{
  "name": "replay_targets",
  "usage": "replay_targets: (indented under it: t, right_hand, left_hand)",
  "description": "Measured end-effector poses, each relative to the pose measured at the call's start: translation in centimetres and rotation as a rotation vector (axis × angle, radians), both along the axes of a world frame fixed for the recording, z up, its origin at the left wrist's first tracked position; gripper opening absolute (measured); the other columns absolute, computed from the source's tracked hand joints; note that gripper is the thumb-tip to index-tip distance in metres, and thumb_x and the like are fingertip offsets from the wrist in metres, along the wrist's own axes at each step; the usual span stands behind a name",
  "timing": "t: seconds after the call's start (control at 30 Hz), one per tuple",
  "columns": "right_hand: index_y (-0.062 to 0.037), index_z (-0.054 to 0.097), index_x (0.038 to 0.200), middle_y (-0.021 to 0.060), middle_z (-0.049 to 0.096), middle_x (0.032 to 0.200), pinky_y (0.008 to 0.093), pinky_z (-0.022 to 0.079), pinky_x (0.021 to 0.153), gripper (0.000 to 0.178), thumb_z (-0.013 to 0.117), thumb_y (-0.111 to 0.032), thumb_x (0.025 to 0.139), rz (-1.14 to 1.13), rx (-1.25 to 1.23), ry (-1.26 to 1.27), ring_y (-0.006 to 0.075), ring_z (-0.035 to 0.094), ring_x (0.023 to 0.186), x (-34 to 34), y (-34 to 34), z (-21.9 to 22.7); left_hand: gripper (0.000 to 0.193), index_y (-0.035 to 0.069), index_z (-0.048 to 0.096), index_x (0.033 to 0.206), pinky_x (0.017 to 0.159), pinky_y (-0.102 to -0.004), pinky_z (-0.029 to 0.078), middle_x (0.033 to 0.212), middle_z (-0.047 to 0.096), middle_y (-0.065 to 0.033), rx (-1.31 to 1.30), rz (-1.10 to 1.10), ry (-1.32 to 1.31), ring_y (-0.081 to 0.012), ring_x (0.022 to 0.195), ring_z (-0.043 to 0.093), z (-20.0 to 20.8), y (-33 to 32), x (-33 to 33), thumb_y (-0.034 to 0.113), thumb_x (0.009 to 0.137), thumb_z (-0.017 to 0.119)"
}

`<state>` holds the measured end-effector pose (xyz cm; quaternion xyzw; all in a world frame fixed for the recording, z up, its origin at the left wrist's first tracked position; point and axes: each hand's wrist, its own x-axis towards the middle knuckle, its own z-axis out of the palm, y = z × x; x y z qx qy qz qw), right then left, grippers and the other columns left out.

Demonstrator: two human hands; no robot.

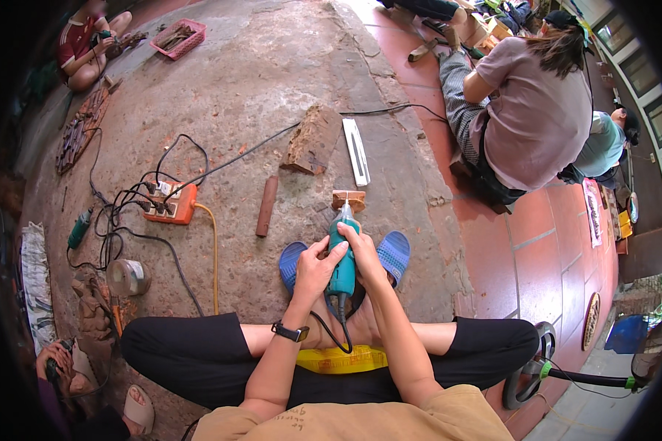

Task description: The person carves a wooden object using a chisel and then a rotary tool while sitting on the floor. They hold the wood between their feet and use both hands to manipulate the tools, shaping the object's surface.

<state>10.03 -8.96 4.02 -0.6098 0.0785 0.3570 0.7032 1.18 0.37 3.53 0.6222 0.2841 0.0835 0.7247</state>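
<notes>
Between my knees I hold a teal electric die grinder (342,279), its nose pointing away from me. My left hand (315,270) grips it from the left, thumb over the body. My right hand (365,256) wraps its right side nearer the nose. The grinder's thin bit meets, or nearly meets, a small reddish-brown wooden block (349,198) on the ground; exact contact is too small to tell. My feet in blue sandals (393,253) flank the tool. A black cord runs from its rear toward my lap.
A brown wooden stick (267,206), a rough wood chunk (310,140) and a white slotted strip (357,152) lie ahead. An orange power strip (171,203) with tangled cords and a tape roll (128,278) are left. Another person (529,110) sits at right; a pink basket (178,38) stands farther off.
</notes>
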Motion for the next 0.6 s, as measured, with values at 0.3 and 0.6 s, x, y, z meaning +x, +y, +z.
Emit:
replay_targets:
  t: [0.3, 0.6]
  right_hand:
    - [-0.0043, 0.066, 0.089, 0.0013, 0.062, 0.078, 0.0249, 0.046, 0.055, 0.033, 0.068, -0.037, 0.088, 0.077, -0.037, -0.009, 0.0089, 0.057, 0.064, 0.3, 0.2, -0.2]
    - [-0.0030, 0.067, 0.090, 0.0020, 0.063, 0.079, 0.0251, 0.046, 0.056, 0.034, 0.069, -0.037, 0.088, 0.007, -0.021, -0.051, 0.0089, 0.058, 0.065, 0.1, 0.6, -0.7]
  left_hand:
    - [0.048, -0.004, 0.065, 0.119, 0.071, -0.0276, 0.052, 0.094, 0.070, -0.0124, -0.014, -0.004, -0.003, -0.0125, 0.081, 0.066, 0.4, 0.1, -0.1, 0.032, 0.088, 0.071]
    - [0.052, -0.005, 0.063, 0.121, 0.072, -0.0275, 0.053, 0.096, 0.071, -0.0130, 0.016, 0.014, -0.018, -0.0131, 0.081, 0.066, -0.9, 0.3, 0.0, 0.033, 0.088, 0.072]
